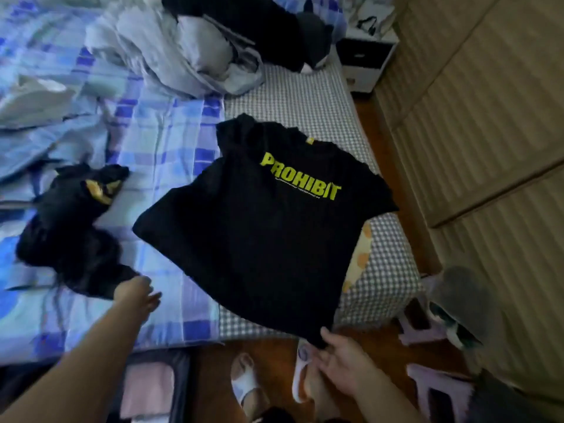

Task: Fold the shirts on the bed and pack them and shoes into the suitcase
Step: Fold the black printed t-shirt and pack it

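A black T-shirt [259,239] with yellow "PROHIBIT" lettering lies spread face up across the bed's right side, its lower corner hanging over the bed edge. My right hand [338,361] holds that corner between thumb and fingers. A second black garment with a yellow print [76,221] lies crumpled to the left on the blue checked sheet [158,148]. My left hand [139,293] hovers over the sheet just beside the crumpled garment, fingers loose and holding nothing. An open dark suitcase [180,380] with pink contents shows at the bottom left, below the bed edge.
Grey bedding [183,50] and dark clothes are piled at the head of the bed. A white nightstand [366,56] and a wardrobe [476,117] stand to the right. My feet in white slippers [244,383] are on the wooden floor, beside purple stools [433,380].
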The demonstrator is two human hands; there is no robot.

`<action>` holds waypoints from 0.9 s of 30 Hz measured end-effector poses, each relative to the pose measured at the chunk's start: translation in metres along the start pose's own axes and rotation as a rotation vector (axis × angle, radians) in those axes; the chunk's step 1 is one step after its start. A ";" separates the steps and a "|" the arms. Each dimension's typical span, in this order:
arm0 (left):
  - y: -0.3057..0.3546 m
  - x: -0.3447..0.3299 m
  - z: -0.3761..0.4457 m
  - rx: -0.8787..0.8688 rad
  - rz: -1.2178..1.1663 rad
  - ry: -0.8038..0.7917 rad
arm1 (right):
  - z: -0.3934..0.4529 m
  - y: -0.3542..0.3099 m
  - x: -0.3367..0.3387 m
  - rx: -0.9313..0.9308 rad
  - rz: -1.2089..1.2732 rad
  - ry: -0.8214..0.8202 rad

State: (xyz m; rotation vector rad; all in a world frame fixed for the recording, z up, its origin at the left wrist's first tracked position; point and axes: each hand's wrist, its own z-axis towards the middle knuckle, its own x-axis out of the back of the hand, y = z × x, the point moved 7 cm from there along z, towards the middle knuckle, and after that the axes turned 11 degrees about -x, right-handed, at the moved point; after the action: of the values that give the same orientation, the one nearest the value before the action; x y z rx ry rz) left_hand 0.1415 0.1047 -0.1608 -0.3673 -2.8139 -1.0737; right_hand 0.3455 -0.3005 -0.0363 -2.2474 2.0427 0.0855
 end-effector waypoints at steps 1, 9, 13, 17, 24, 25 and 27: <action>-0.003 -0.017 -0.081 0.071 -0.032 -0.059 | 0.016 0.015 -0.004 -0.044 -0.026 0.037; -0.175 -0.092 -0.222 0.414 0.164 -0.358 | 0.065 -0.006 0.050 -0.170 -0.624 0.499; -0.196 -0.129 -0.239 0.460 0.206 -0.355 | 0.043 -0.090 0.088 -0.030 -0.666 0.534; -0.196 -0.177 -0.256 0.377 0.289 -0.354 | 0.021 -0.199 0.130 0.120 -0.718 0.541; -0.238 -0.277 -0.251 0.455 -0.063 -0.026 | 0.070 -0.393 0.103 0.273 -0.566 0.332; -0.245 -0.291 -0.248 0.467 -0.177 0.034 | 0.085 -0.410 0.093 0.250 -0.472 0.242; -0.265 -0.320 -0.235 0.509 -0.471 0.168 | 0.110 -0.444 0.081 0.219 -0.277 0.111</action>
State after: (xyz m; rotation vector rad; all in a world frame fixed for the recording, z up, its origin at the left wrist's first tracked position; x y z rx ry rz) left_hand 0.3838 -0.3026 -0.2148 0.4275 -2.9373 -0.3682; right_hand 0.7983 -0.3271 -0.1379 -2.4106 1.6698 -0.2762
